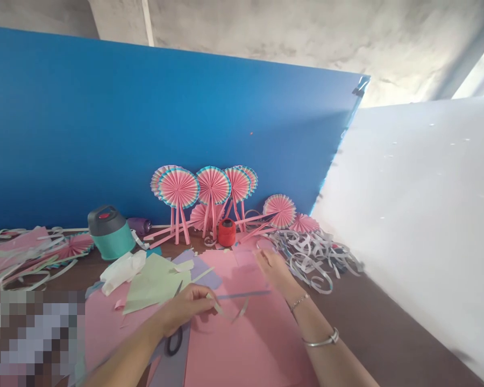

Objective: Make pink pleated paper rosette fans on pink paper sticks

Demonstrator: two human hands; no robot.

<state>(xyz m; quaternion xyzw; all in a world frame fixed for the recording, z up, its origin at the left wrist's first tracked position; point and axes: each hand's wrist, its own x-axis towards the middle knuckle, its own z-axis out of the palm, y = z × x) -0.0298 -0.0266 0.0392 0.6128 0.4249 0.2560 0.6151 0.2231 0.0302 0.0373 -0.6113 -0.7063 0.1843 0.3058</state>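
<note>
My left hand [191,306] pinches a narrow pale green paper strip [218,307] over a large pink sheet [234,349]. The strip's far part is blurred and looks curled. Under my left wrist lies a pair of scissors [175,342], its dark handle loop and a bit of blade showing on either side. My right hand [273,270] rests on the far right part of the pink paper, fingers slightly bent and touching it. Across the pink paper, between the hands, runs a thin grey-blue strip [244,294]. Pale green paper [153,285] and lilac paper [207,275] lie left of centre.
Pink pleated paper fans [212,185] lean on the blue partition [185,107]. Near them stand a red container [227,233] and a teal container with a dark lid [112,236]. Curled paper strips [310,258] pile at right. A white panel [419,215] borders the table's right.
</note>
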